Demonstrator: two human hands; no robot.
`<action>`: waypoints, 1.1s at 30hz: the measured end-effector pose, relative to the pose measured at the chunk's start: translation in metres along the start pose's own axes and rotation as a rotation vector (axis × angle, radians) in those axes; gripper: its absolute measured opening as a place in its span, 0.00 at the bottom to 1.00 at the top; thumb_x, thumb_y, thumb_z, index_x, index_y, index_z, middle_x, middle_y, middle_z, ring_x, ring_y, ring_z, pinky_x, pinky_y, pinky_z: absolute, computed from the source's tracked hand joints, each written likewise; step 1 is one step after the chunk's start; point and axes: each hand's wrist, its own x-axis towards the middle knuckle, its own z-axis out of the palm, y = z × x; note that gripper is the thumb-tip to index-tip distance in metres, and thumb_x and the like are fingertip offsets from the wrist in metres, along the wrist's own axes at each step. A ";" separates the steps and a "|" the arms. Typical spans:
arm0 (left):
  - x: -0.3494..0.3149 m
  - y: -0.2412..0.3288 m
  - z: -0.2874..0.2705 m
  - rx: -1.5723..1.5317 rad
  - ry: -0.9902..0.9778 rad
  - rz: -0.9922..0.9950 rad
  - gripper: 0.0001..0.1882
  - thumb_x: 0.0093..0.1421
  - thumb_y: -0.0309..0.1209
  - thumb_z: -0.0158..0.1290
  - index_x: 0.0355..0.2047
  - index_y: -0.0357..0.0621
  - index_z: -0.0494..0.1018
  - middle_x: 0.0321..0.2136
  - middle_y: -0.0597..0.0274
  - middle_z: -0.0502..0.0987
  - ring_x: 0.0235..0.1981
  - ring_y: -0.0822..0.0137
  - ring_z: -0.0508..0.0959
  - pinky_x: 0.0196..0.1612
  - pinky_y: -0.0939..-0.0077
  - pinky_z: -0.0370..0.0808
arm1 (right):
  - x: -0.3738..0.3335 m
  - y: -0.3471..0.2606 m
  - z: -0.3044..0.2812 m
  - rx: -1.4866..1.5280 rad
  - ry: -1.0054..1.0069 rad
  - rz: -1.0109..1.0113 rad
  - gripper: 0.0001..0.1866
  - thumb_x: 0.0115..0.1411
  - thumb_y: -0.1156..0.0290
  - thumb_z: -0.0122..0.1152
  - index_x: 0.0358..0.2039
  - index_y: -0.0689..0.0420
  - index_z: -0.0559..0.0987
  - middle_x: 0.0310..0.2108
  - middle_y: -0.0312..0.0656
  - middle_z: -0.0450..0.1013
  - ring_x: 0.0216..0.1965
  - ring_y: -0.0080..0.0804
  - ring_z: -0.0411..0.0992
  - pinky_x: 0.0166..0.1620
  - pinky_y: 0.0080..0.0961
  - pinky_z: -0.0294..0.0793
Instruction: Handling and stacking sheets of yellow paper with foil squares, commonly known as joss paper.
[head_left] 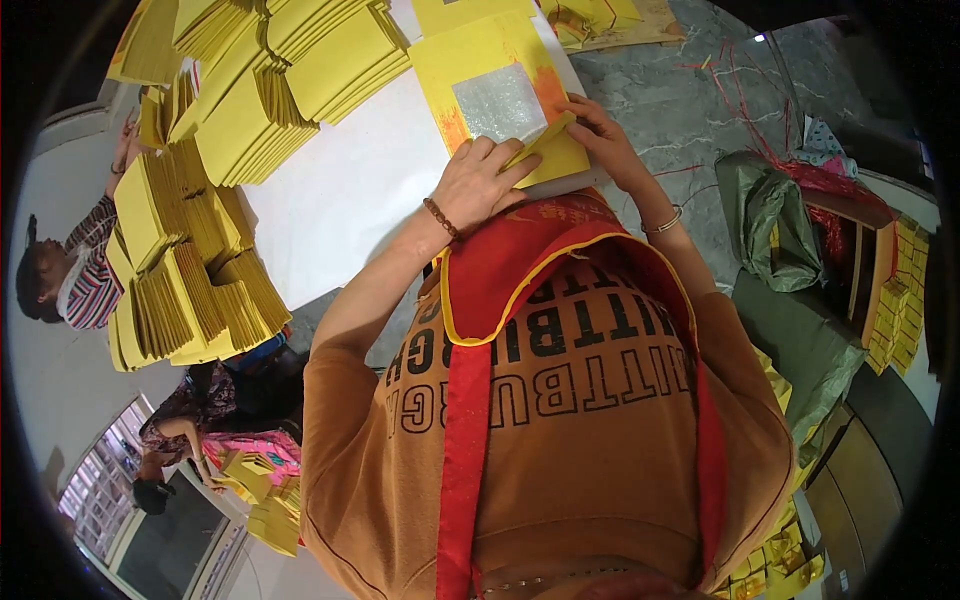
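Yellow paper sheet point(495, 98) lies on the bench point(650, 95) in front of the person, its near part raised into a narrow folded flap point(545, 140) — the step in hand looks like folding this near end over toward the silver patch point(500, 92) in the middle. The next move, as far as I can judge, calls for lining the flap up with the sheet's sides and pressing along the crease so that it lies down evenly; a skewed fold or a flap that springs up seems the likeliest trouble. The left hand point(485, 180) rests over the left part of the flap, its fingers bent across the paper; the thumb does not show clearly, so I cannot tell whether it grips or only presses. The right hand point(610, 143) is at the flap's right end and appears to pinch it between thumb and fingertips. The sheet is therefore touched by all 2 hands at its near end, while the silver patch and the far end lie beyond them. A white covering point(345, 190) spreads under the sheet, and yellow stacks point(245, 140) stand off to the left — apart from the hands.
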 end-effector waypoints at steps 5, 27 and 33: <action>0.002 -0.003 -0.003 -0.058 -0.014 0.010 0.26 0.46 0.38 0.59 0.47 0.51 0.70 0.42 0.62 0.69 0.34 0.62 0.68 0.38 0.70 0.68 | 0.002 0.004 -0.001 -0.016 0.014 0.002 0.18 0.60 0.67 0.54 0.51 0.54 0.71 0.59 0.40 0.55 0.56 0.31 0.59 0.55 0.26 0.62; -0.015 -0.018 -0.022 -0.511 0.088 -0.288 0.16 0.56 0.25 0.48 0.46 0.40 0.67 0.34 0.51 0.74 0.35 0.55 0.75 0.38 0.67 0.72 | 0.004 0.018 0.002 -0.032 -0.001 -0.129 0.16 0.51 0.78 0.61 0.41 0.54 0.71 0.56 0.41 0.55 0.55 0.33 0.59 0.55 0.26 0.61; -0.030 -0.046 -0.026 -0.391 0.151 -0.311 0.26 0.50 0.29 0.52 0.52 0.41 0.64 0.48 0.52 0.69 0.51 0.54 0.65 0.54 0.66 0.63 | 0.007 0.020 0.003 -0.122 0.056 -0.157 0.13 0.52 0.77 0.59 0.39 0.54 0.71 0.56 0.41 0.55 0.55 0.32 0.59 0.55 0.26 0.61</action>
